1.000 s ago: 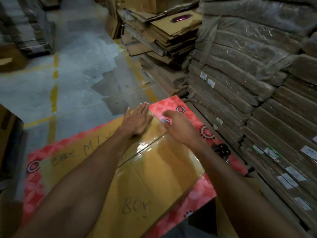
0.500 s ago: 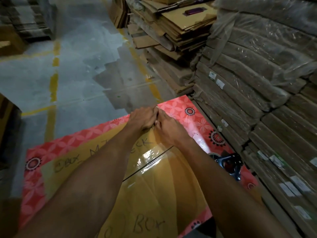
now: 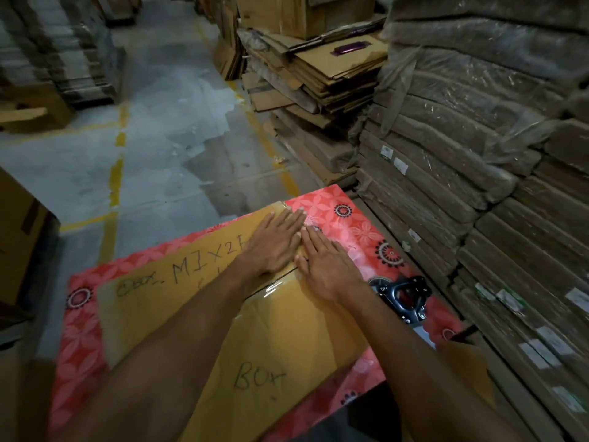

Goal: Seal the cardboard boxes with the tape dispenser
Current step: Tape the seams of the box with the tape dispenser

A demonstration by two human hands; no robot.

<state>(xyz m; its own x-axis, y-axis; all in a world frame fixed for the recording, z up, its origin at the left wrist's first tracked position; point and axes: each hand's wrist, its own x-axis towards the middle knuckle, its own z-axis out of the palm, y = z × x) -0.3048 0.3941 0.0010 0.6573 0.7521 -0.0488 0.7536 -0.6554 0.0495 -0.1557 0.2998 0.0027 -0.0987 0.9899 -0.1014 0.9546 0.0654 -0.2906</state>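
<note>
**Finding 1.** We find one box [image 3: 287, 339] lying on a red flowered cloth [image 3: 360, 224]. Its top flaps are closed, and a glossy strip of tape [image 3: 269, 288] runs along the centre seam.

**Finding 2.** The left hand [image 3: 274, 247] and right hand [image 3: 325, 266] lie on the box top at its far end, one on each side of the seam, thumbs nearly touching. Both are released: fingers straight, palms down, grasping nothing. We judge this placing deliberate. Pressure on both sides of the seam holds the flaps level and rubs the tape down so that it bonds near the far edge.

**Finding 3.** The dispenser [image 3: 404, 295] lies on the cloth just beside the box's right edge, near the right forearm, and neither hand touches it. We judge that it lies there so both hands are free for smoothing while the tool is within reach.

**Finding 4.** The seam appears covered where we can see it. The forearms hide part of its length, so we cannot confirm the whole run.

**Finding 5.** Wrapped stacks [image 3: 478, 173] of flat cardboard stand close on the right. We judge that they leave little room on the side where the dispenser lies.
</note>
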